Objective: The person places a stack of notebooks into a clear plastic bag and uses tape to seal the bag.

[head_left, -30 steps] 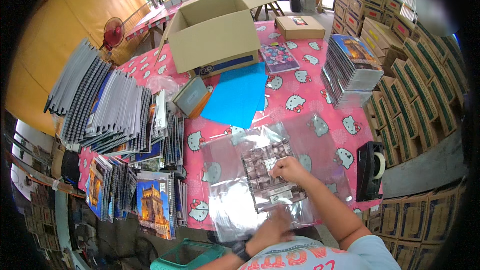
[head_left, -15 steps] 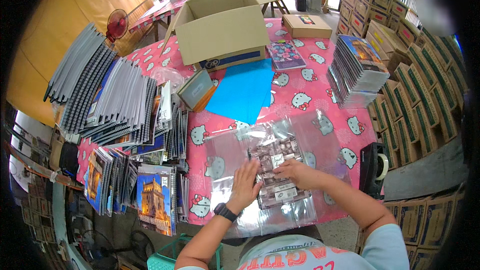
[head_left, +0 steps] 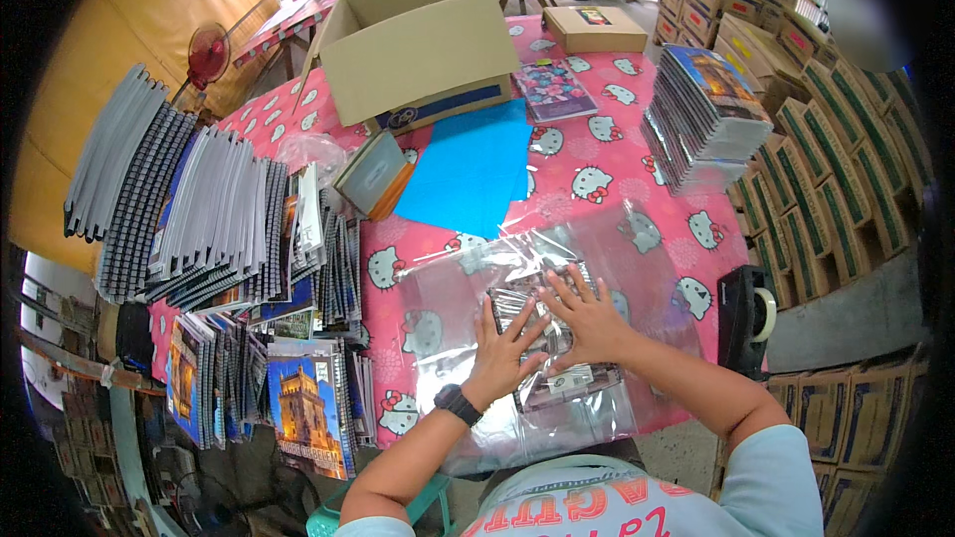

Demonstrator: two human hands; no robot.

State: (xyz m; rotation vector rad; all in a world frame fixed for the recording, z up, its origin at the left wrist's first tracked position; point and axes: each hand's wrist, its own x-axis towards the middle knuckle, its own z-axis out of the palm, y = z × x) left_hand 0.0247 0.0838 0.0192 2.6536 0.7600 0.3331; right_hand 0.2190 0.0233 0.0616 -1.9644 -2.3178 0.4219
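Observation:
My left hand and my right hand lie flat, fingers spread, side by side on a notebook wrapped in a clear plastic bag. The notebook rests on a stack of clear plastic sheets spread over the pink patterned tablecloth near the table's front edge. A black watch sits on my left wrist.
A blue sheet lies behind the plastic, with an open cardboard box beyond it. Stacks of spiral notebooks fill the left, another stack stands at right. A tape dispenser sits at the right edge. Small cartons line the right.
My left hand came up from near my body onto the wrapped notebook, and both hands now press flat on it with fingers spread.

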